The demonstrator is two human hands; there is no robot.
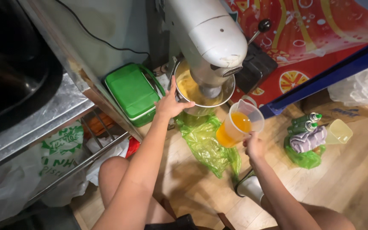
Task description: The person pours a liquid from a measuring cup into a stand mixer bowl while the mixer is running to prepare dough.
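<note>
A white stand mixer stands on the wooden floor with its head lowered into a steel bowl that holds yellow batter. My left hand rests on the bowl's left rim, fingers spread over it. Tilted toward the bowl is a clear plastic measuring jug with orange liquid inside, which my right hand holds by the handle. A crumpled green plastic bag lies on the floor under the bowl and jug.
A green lidded box sits left of the mixer. At the right lie green spray bottles, a folded cloth and an empty plastic cup. A metal shelf with bags is at left; a red cabinet stands behind.
</note>
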